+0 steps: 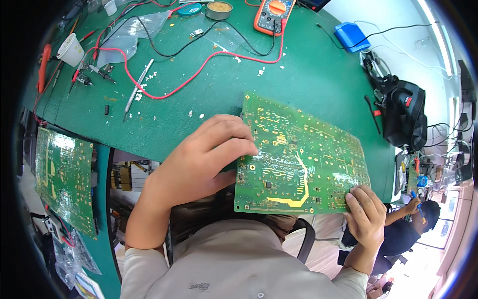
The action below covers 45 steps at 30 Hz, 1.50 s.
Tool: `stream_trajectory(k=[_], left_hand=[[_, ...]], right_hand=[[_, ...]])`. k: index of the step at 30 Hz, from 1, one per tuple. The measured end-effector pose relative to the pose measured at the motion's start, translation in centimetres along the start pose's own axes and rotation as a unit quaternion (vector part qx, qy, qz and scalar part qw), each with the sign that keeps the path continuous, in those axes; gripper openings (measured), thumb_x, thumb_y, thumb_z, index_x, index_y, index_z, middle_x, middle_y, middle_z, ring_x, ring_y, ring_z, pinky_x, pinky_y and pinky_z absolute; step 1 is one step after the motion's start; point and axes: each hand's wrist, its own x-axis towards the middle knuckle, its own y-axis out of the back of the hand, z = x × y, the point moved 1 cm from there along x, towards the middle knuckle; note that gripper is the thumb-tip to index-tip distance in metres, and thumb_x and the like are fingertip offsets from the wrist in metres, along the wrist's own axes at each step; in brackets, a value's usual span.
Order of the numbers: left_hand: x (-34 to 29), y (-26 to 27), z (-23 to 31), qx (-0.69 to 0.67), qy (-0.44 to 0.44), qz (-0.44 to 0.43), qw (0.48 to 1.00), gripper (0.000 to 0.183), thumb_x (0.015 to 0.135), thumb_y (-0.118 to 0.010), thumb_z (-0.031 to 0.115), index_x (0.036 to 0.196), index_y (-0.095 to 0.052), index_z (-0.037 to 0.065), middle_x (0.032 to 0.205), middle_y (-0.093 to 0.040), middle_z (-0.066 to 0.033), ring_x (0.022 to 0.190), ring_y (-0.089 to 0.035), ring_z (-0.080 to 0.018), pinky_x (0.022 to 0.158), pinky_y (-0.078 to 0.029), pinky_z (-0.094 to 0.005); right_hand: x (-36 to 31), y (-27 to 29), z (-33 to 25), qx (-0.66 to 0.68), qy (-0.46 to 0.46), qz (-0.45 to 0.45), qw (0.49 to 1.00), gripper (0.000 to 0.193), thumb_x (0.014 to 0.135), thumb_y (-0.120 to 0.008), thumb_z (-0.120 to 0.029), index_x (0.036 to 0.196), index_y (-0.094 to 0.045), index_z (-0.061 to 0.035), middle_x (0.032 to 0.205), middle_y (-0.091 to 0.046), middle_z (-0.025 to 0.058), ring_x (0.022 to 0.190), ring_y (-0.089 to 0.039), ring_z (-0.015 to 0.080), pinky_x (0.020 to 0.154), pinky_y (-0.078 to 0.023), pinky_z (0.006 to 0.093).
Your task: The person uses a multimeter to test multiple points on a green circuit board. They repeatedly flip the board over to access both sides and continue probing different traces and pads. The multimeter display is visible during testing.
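Note:
A large green circuit board with gold traces and many small solder points is held up in front of me, tilted, over the table's near edge. My left hand grips its left edge, fingers on the upper face and the thumb partly hidden below. At the lower right corner, my right hand clasps the board with its fingers laid over the face. What lies on the board's underside is hidden from me.
On the green table are an orange multimeter with red and black leads, a metal tweezer-like tool, a round tin and a black bag. Another circuit board lies at left. A person works at right.

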Motion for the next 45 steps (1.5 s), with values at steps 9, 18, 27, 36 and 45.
stream_trajectory(k=[9, 18, 27, 36, 45], left_hand=[[-3.6, -1.0, 1.1, 0.16, 0.01, -0.005, 0.987, 0.052, 0.07, -0.081, 0.0, 0.12, -0.076, 0.017, 0.13, -0.064, -0.0152, 0.125, -0.063, -0.0413, 0.099, -0.055, -0.0504], [-4.7, -1.4, 2.9, 0.228, 0.05, -0.041, 0.971, 0.065, 0.076, -0.065, -0.013, 0.131, -0.074, 0.019, 0.129, -0.064, -0.0173, 0.117, -0.066, -0.0389, 0.094, -0.058, -0.0499], [-4.3, -1.2, 3.2, 0.249, 0.019, -0.05, 0.967, 0.055, 0.078, -0.068, -0.006, 0.129, -0.072, 0.015, 0.125, -0.064, -0.0158, 0.112, -0.067, -0.0361, 0.089, -0.057, -0.0485], [-4.1, -1.7, 3.2, 0.241, -0.005, -0.035, 0.97, 0.049, 0.076, -0.07, -0.001, 0.124, -0.072, 0.008, 0.117, -0.064, -0.0124, 0.108, -0.066, -0.033, 0.086, -0.056, -0.0444], [-4.3, -1.6, 3.7, 0.233, 0.02, -0.043, 0.971, 0.052, 0.079, -0.068, -0.003, 0.13, -0.069, 0.008, 0.121, -0.065, -0.0131, 0.108, -0.067, -0.0316, 0.089, -0.057, -0.0437]], right_hand=[[-2.8, -5.2, -1.7, -0.052, 0.011, 0.092, 0.994, 0.037, 0.086, -0.079, -0.015, 0.117, -0.069, 0.0013, 0.115, -0.07, 0.0202, 0.103, -0.071, 0.0414, 0.082, -0.061, 0.0486], [-3.5, -7.2, -1.8, -0.008, 0.002, 0.111, 0.994, 0.048, 0.075, -0.084, -0.02, 0.116, -0.068, -0.0002, 0.117, -0.067, 0.0175, 0.103, -0.068, 0.0391, 0.082, -0.059, 0.0483], [1.5, -1.5, 0.0, 0.076, -0.004, 0.078, 0.994, 0.038, 0.083, -0.085, -0.025, 0.112, -0.071, -0.0023, 0.109, -0.067, 0.0135, 0.099, -0.066, 0.0362, 0.082, -0.054, 0.0475], [28.9, -5.7, 12.1, 0.202, -0.007, 0.232, 0.952, 0.018, 0.094, -0.076, -0.012, 0.108, -0.075, -0.0008, 0.096, -0.072, 0.0146, 0.085, -0.069, 0.0308, 0.076, -0.056, 0.0399], [42.5, -14.0, 14.8, 0.005, -0.128, 0.224, 0.966, 0.015, 0.094, -0.071, -0.014, 0.106, -0.076, -0.0069, 0.107, -0.073, 0.0188, 0.109, -0.069, 0.0386, 0.095, -0.058, 0.0494]])
